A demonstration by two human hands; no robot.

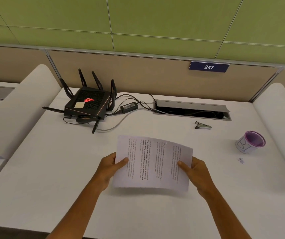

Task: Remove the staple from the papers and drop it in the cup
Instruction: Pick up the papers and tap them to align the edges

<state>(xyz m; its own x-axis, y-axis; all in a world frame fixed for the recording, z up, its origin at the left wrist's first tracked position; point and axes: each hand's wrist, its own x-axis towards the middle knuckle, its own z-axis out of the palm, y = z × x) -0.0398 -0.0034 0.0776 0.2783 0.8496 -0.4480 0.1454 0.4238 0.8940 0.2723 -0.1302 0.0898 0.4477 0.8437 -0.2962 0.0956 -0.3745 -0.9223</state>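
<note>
The printed papers (153, 163) are held above the white desk (55, 169), turned sideways so the text runs vertically, and bowed slightly. My left hand (110, 169) grips their left edge, thumb on top. My right hand (196, 171) grips the right edge the same way. I cannot make out the staple. The cup (250, 142), white with a purple inside, stands at the right of the desk, apart from both hands. A small metal staple remover (203, 125) lies beyond the papers, near the cable slot.
A black router (88, 102) with antennas sits at the back left, its power brick (128, 106) and cables trailing to an open cable slot (191, 110). A small scrap (241, 160) lies in front of the cup. White side dividers flank the desk.
</note>
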